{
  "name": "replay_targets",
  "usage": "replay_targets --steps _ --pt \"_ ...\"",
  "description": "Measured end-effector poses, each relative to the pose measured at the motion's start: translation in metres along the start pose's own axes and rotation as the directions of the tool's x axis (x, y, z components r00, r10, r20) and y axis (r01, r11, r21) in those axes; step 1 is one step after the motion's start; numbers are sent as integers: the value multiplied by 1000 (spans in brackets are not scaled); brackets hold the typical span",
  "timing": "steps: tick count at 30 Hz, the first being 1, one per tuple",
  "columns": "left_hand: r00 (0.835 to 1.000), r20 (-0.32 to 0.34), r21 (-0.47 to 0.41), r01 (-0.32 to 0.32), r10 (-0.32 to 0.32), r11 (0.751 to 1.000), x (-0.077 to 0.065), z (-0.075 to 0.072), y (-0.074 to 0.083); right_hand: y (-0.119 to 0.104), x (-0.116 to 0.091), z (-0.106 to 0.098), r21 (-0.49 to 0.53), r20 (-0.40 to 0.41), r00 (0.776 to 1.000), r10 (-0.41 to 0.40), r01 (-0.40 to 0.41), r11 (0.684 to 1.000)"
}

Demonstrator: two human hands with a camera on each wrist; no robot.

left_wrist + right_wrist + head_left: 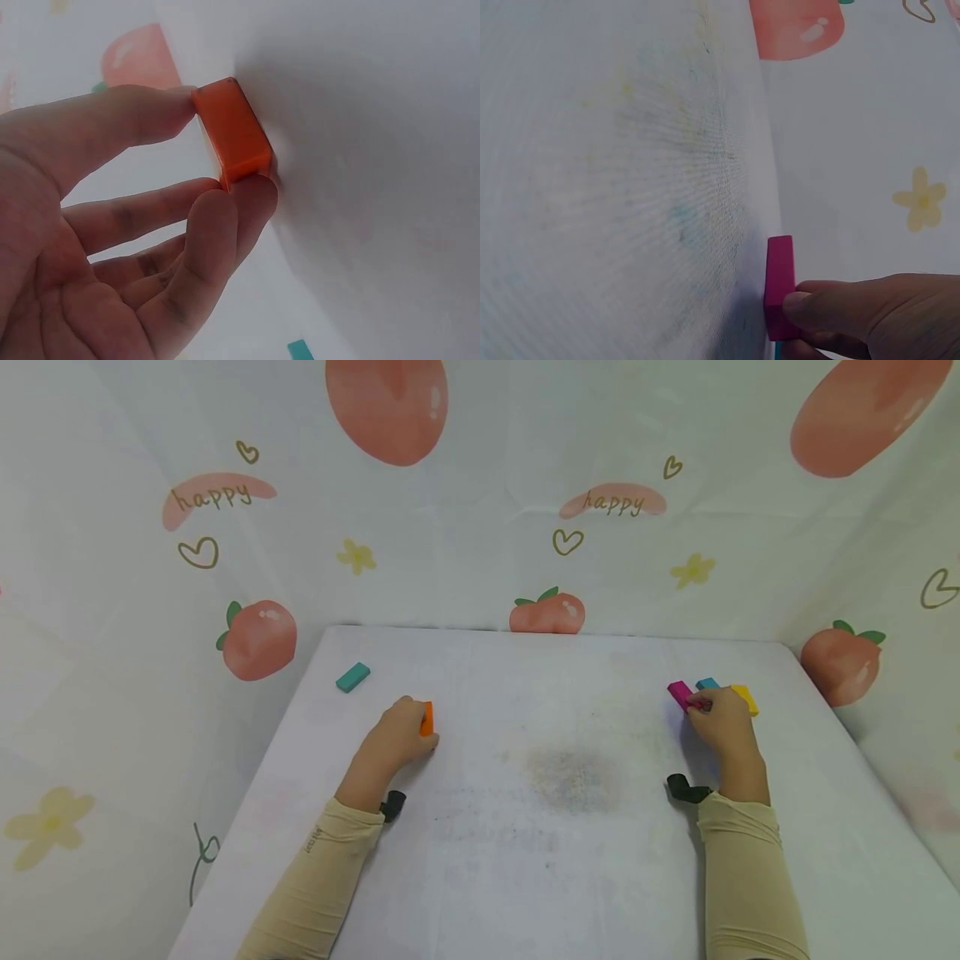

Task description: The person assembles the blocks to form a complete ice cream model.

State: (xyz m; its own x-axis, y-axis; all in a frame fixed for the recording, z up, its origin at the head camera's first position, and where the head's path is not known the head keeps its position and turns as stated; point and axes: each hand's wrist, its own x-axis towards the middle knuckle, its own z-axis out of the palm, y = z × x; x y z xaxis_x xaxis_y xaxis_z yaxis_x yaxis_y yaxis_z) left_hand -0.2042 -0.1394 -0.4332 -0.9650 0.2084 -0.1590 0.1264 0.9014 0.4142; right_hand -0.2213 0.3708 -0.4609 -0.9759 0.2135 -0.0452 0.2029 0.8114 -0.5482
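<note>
Left hand (pixel 401 731) pinches orange block (pixel 427 718) at worktop (pixel 570 860) 9 o'clock. Right hand (pixel 720 718) pinches pink block (pixel 681 694) at 3 o'clock, beside blue block (pixel 707 683) and yellow block (pixel 746 697). Judged step: gripping blocks. Next move needs steady pinch.

Orange block (pixel 427 719), magenta block (pixel 680 694), teal block (pixel 352 677), yellow block (pixel 746 698); white table (pixel 570 860); backdrop (pixel 480 510) printed with peaches, hearts, yellow flowers.
</note>
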Motion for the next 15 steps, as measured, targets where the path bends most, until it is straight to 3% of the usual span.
replay_targets --steps 15 --pt "998 -15 27 -54 54 998 -4 11 14 -4 0 0 -20 5 1000 -20 20 1000"
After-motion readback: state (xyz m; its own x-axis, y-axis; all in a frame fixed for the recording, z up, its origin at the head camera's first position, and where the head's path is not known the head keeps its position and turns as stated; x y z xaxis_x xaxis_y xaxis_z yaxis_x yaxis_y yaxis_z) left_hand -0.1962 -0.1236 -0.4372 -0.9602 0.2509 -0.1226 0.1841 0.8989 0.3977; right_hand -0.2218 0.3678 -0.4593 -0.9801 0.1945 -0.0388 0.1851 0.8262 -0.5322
